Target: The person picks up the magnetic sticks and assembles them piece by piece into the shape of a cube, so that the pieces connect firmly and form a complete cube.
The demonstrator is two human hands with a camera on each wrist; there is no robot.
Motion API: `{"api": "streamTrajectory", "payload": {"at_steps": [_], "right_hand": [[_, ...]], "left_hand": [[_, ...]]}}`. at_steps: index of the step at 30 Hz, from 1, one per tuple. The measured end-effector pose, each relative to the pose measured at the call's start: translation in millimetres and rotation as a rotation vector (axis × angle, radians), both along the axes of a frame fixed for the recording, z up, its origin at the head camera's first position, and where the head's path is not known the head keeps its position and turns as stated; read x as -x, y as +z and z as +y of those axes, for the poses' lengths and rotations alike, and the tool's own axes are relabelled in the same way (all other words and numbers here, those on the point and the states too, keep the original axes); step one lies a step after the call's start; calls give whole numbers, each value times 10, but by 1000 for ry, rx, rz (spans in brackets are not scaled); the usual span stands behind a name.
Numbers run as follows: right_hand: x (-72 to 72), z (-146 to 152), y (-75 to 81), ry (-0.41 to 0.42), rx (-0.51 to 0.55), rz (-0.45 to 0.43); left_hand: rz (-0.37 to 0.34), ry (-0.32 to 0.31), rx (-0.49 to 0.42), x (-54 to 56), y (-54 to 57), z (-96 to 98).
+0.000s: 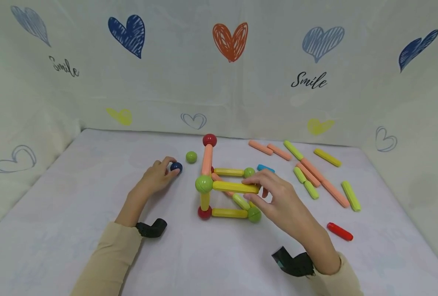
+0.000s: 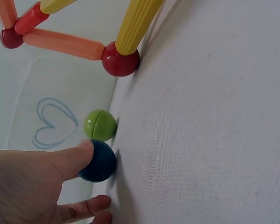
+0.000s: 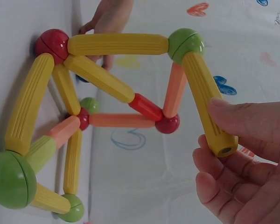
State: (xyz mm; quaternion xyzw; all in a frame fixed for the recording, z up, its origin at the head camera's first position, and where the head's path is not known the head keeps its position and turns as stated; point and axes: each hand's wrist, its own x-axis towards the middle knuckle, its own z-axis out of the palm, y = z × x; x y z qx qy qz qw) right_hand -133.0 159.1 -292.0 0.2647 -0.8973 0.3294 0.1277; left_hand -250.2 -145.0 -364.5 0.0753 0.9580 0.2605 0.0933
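Note:
My left hand (image 1: 155, 177) pinches a dark blue ball (image 1: 176, 167) at the table surface, left of the frame of sticks and balls; the left wrist view shows the thumb against the blue ball (image 2: 99, 163). Between thumb and fingers, my right hand (image 1: 279, 201) grips the end of a yellow stick (image 1: 231, 187). That stick's other end meets a green ball (image 3: 186, 45) at an upper corner of the frame. Red balls (image 1: 205, 212), green balls and yellow, orange and red sticks make up the frame. A loose green ball (image 1: 191, 157) lies just beyond the blue one.
Several loose sticks lie at the right, among them orange sticks (image 1: 260, 147), a yellow stick (image 1: 327, 157), a lime stick (image 1: 351, 196) and a red stick (image 1: 339, 231). A blue stick (image 1: 266, 168) shows behind my right hand. A cloth backdrop (image 1: 167, 82) rises behind the table.

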Motion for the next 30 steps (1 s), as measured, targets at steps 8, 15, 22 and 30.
{"api": "streamTrajectory", "payload": {"at_steps": [8, 15, 22, 30], "right_hand": [[0, -9, 3, -9, -8, -9], [7, -11, -2, -8, -9, -7], [9, -2, 0, 6, -5, -2], [10, 9, -7, 15, 2, -4]], "left_hand": [[10, -9, -3, -146, 20, -1], [18, -22, 14, -347, 52, 35], [-6, -96, -62, -474, 114, -6], [-87, -156, -169, -765, 222, -16]]}}
